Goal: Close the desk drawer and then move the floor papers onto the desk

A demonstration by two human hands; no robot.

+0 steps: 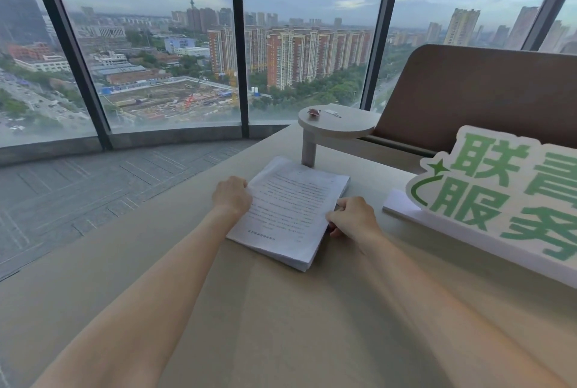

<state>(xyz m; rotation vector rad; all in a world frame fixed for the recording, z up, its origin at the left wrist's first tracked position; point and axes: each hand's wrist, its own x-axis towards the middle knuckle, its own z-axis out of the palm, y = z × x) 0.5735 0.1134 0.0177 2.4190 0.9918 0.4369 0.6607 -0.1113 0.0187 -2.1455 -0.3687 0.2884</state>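
A thick stack of printed white papers (288, 209) lies flat on the beige desk (281, 309), near its far middle. My left hand (232, 195) grips the stack's left edge, fingers curled under it. My right hand (352, 215) holds the right edge, fingers curled around the side of the pile. Both forearms reach forward across the desk top. No drawer shows in this view.
A white sign with large green characters (499, 197) stands on the desk to the right of the papers. Behind them rises a small round raised shelf (337, 122) on a post, with small items on it. A brown divider panel (468, 94) backs the desk. Grey carpet (78, 190) lies left.
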